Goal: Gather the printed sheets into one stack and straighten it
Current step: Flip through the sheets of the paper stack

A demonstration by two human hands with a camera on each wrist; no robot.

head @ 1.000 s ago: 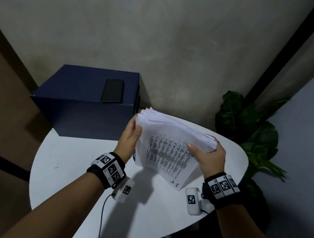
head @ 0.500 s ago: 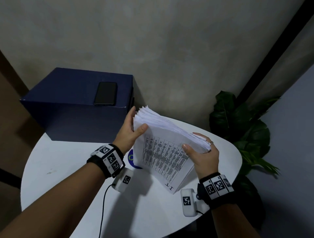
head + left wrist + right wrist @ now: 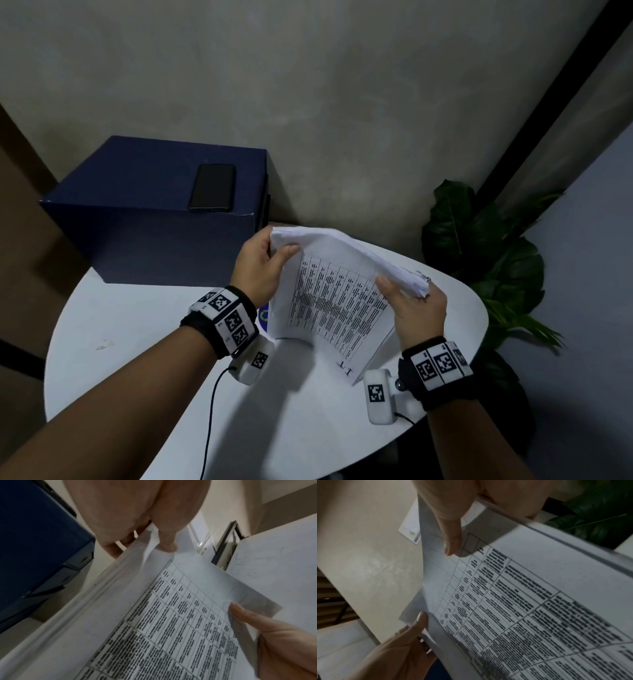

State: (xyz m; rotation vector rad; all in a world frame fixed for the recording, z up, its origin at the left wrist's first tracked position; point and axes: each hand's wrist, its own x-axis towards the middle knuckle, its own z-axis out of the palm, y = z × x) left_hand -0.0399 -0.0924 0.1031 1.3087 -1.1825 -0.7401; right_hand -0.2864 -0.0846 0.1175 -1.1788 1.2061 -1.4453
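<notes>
A thick stack of printed sheets (image 3: 337,301) stands tilted on its lower edge on the white round table (image 3: 144,329), its printed table facing me. My left hand (image 3: 265,262) grips the stack's upper left corner, thumb on the front and fingers behind. My right hand (image 3: 416,308) holds the upper right corner the same way. In the left wrist view the stack (image 3: 171,622) shows my left thumb at its top corner and my right thumb on its right side. The right wrist view shows the stack (image 3: 522,608) with both thumbs on the front sheet.
A dark blue box (image 3: 154,212) with a black phone (image 3: 214,186) on top stands at the table's back left, close to my left hand. A blue and green sticker (image 3: 263,315) shows beside the stack. A leafy plant (image 3: 479,246) stands right of the table, by the wall.
The stack's upper edges have closed up from a fanned spread into a tighter block. My left thumb has moved onto the front sheet. Both hands remain at the top corners.
</notes>
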